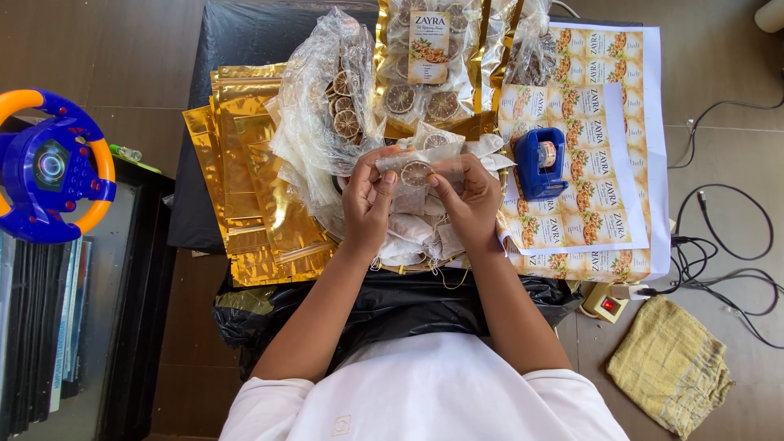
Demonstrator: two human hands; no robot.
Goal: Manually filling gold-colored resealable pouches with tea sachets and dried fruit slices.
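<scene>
— Where's the work sitting right now?

— Just left of the blue tape dispenser (540, 162). Both hands hold one small clear pouch (416, 173) with a dried citrus slice (416, 172) inside it. The left hand (367, 204) has its fingers curled closed on the pouch's left edge; the right hand (472, 200) pinches the right edge, thumb on top.

— So which step would you call it?

— Handling the filled pouch at its mouth, I'd judge — whether it is sealed I can't tell. Any next move would call for keeping the top edges lined up and the slice low, clear of the opening.

— And around the dispenser?

— It stands on sheets of printed labels (584, 147). Further left lies a loose clear bag of dried slices (335, 106), and beyond that a stack of gold foil pouches (253, 180). Above-left of it are finished packs (425, 57); below-left, under the hands, a heap of small white sachets (412, 233) on the black-covered surface (245, 33).
</scene>
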